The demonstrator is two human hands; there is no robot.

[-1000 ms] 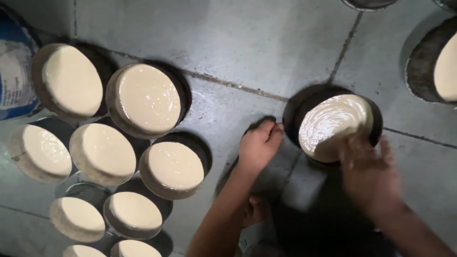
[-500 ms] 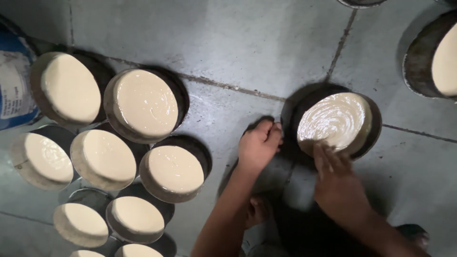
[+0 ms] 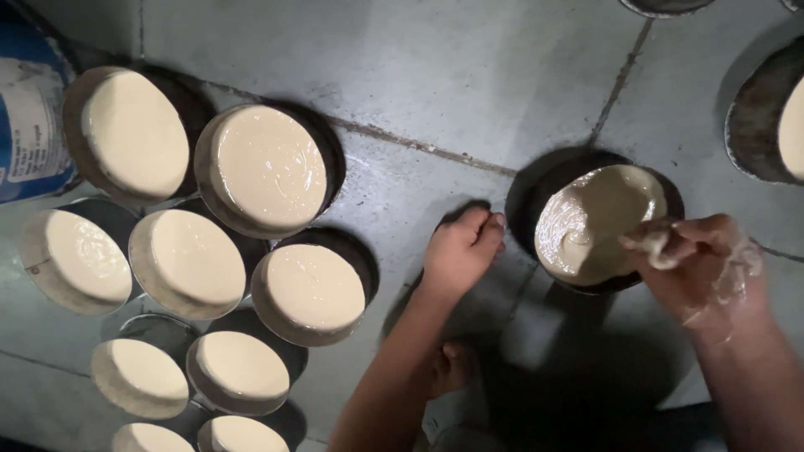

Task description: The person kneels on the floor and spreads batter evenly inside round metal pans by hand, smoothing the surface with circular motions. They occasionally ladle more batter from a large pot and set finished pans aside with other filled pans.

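A round dark metal pan, part-coated inside with pale beige batter, was seen on the grey tiled floor at right of centre. The right hand, smeared with batter, was held over the pan's near right rim, fingers curled and pinched on a small lump of the paste. The left hand was pressed flat on the floor just left of the pan, fingers together, holding nothing; whether its fingertips touched the rim could not be told.

To the left, a cluster of round pans filled level with smooth cream batter was noted, well apart from the working pan. A blue and white container was seen at far left.

Judgement: the smear was uneven, with swirls and a darker bare patch toward the far right wall. An even coat would be got by sweeping the fingertips round the wall in one direction while the pan is steadied, with drips kept off the rim.
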